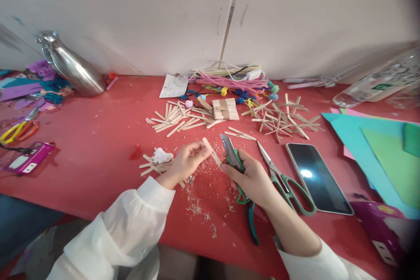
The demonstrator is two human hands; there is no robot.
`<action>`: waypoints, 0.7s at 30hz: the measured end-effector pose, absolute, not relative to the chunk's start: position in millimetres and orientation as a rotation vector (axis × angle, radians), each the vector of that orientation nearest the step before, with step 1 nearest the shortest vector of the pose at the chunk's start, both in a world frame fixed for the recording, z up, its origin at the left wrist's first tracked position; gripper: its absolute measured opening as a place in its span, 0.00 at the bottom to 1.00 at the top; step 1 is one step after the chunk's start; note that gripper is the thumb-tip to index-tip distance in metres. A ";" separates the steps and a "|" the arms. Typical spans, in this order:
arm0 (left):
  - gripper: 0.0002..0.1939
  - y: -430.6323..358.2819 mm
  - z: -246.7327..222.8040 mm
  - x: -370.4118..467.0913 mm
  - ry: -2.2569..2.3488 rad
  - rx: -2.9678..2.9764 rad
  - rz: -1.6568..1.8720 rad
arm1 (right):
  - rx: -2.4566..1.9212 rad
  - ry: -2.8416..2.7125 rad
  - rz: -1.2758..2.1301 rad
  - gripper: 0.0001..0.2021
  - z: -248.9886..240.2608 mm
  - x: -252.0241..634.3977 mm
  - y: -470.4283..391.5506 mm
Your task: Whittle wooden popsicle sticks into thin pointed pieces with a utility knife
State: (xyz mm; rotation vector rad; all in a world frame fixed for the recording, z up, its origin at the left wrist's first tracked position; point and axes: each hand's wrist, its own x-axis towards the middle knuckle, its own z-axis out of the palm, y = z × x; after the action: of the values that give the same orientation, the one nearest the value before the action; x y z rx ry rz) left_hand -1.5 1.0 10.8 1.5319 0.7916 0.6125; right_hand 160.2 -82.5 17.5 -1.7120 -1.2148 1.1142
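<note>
Between thumb and fingers, my left hand point(193, 157) pinches a pale wooden craft stick point(211, 151), which slants down toward my right thumb. My right hand point(251, 177) is wrapped round a green utility knife point(233, 155), its blade out and pointing up and away from me. The tip of my right thumb reaches the stick's lower end. Fine wood shavings point(197, 208) are scattered on the red table point(124, 122) beneath both hands. A teal handle point(252, 225) shows below my right hand; the tool it belongs to is partly hidden.
Green-handled scissors point(285, 183) and a phone point(320, 177) lie at right. Loose craft sticks point(177, 116), a bundled stack point(225, 109) and crossed sticks point(284, 116) spread behind. A steel jug point(74, 68) stands back left; a plastic bottle point(370, 83) lies back right.
</note>
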 end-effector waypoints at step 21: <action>0.14 2.8 8.6 -1.8 0.851 1.611 0.605 | -1.795 -1.370 1.062 0.08 21.4 154.3 -84.0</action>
State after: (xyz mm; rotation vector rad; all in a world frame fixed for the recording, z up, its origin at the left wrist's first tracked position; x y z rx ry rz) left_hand -1.8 2.8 8.6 1.6112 0.8506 0.6052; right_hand 154.3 -84.0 21.4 -1.7952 -1.3698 1.0621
